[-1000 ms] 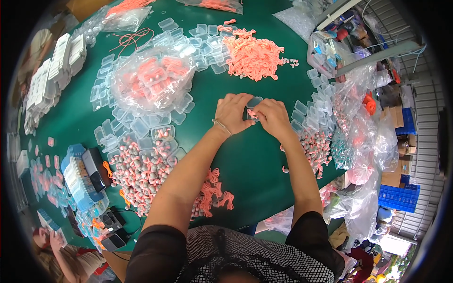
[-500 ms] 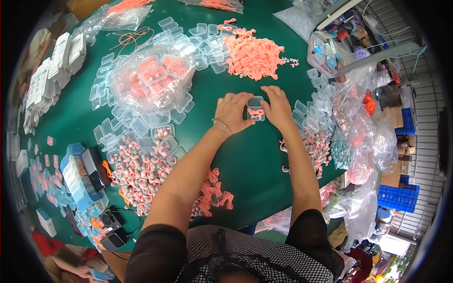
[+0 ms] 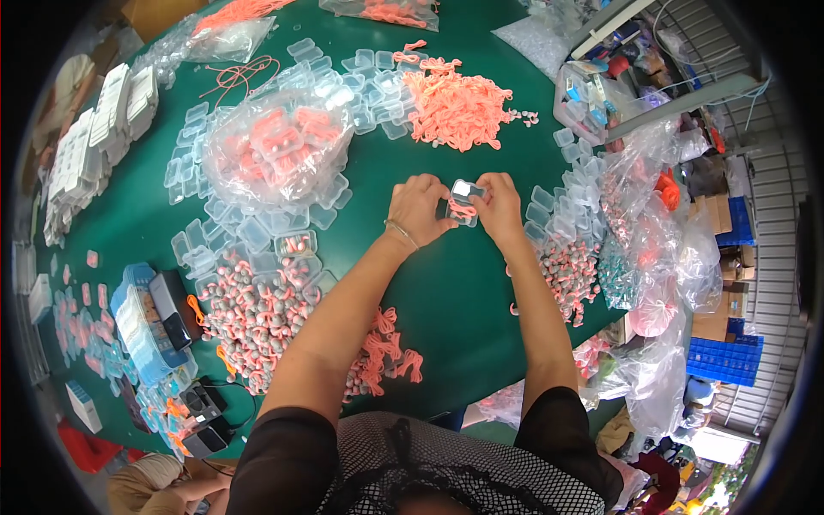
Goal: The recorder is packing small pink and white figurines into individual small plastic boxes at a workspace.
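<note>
Over the green table (image 3: 455, 300), the left hand (image 3: 418, 209) grips a clear plastic box (image 3: 466, 220), the right hand (image 3: 499, 204) pinching its glossy lid (image 3: 466, 190).

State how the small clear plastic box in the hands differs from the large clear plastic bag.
The small clear plastic box is far smaller than the large clear plastic bag. The left hand and right hand hold the box; the bag lies untouched. The box looks stiff; the bag is crumpled. Both show coral-pink contents.
</note>
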Demonstrator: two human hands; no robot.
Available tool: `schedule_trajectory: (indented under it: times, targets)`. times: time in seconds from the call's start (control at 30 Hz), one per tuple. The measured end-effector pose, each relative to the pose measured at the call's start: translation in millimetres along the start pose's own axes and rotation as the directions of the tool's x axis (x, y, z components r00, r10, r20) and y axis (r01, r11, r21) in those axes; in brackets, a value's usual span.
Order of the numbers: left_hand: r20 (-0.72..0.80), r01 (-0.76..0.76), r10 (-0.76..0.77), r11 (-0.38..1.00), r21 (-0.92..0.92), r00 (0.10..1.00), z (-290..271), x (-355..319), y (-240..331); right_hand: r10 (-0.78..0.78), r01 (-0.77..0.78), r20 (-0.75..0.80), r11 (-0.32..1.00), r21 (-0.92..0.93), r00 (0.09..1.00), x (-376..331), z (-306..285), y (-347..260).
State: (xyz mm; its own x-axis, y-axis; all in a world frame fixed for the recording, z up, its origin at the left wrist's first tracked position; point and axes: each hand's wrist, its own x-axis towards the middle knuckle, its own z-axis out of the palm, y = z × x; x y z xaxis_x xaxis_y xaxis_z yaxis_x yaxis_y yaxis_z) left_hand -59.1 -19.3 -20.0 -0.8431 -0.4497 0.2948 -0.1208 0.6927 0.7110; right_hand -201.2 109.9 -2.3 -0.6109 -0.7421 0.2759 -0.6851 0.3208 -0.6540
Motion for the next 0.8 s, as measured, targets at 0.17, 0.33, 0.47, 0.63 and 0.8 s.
schedule_trajectory:
  times: [0.17, 0.33, 0.47, 0.63, 0.8]
  targets:
    - [-0.02, -0.042, 0.042, 0.999, 0.001, 0.999, 1, -1, 1, -0.038, 0.037, -0.063, 0.999, -0.017, 0.997, -5, 5, 3]
    - [-0.037, -0.072, 0.072, 0.997, 0.002, 0.997, 0, -2, 0, -0.021, 0.019, -0.106, 1.0, -0.022, 0.994, -14, 9, -6]
    - [-0.029, -0.069, 0.069, 0.998, 0.003, 0.997, -1, -2, 1, -0.128, 0.111, -0.16, 0.987, -0.113, 0.979, -21, 9, -10]
    - [-0.05, -0.079, 0.079, 0.997, -0.005, 0.996, 0, -2, -2, -0.253, 0.231, -0.118, 0.957, -0.174, 0.96, -35, 9, -12]
    - [-0.041, -0.09, 0.09, 0.996, -0.009, 0.995, 0, -1, -2, -0.19, 0.183, -0.091, 0.98, -0.083, 0.977, -34, 6, -13]
